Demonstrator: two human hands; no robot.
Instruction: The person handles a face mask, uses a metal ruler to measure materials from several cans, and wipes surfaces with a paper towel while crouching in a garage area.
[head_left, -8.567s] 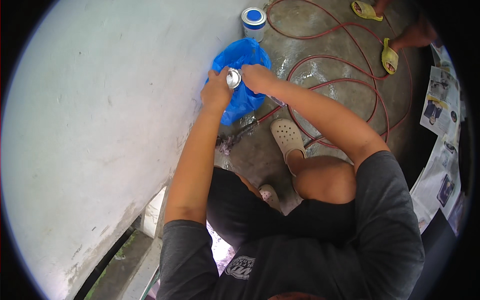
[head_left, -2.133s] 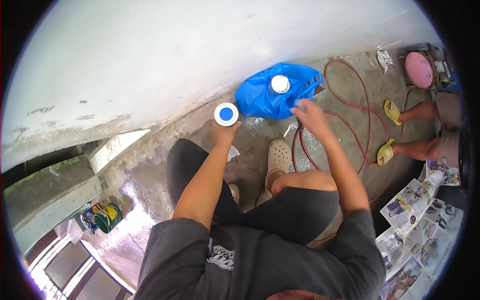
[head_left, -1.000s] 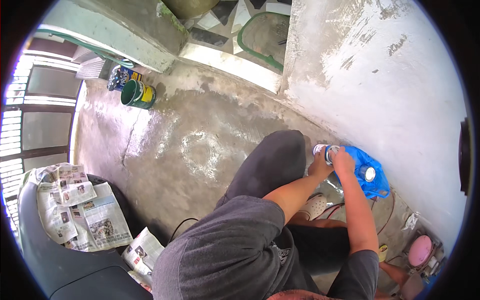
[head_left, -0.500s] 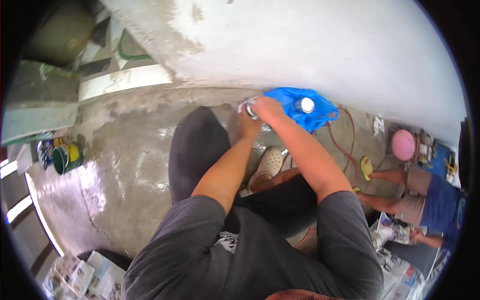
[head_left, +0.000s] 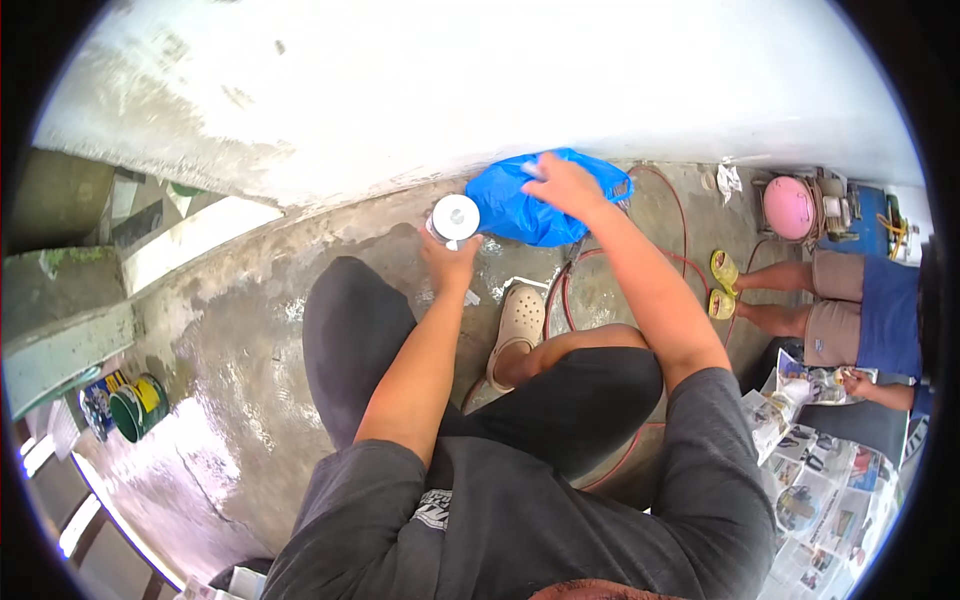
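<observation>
Head view: a green bucket sits far left; nearer, the left hand grips a white-topped can beside a blue plastic bag. The right hand is over the bag, its grip too blurred to tell.

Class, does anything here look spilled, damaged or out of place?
The floor shows shiny, wet-looking patches, suggesting spilled liquid; the wall is scuffed at left; a crumpled white scrap lies near it like litter.
</observation>
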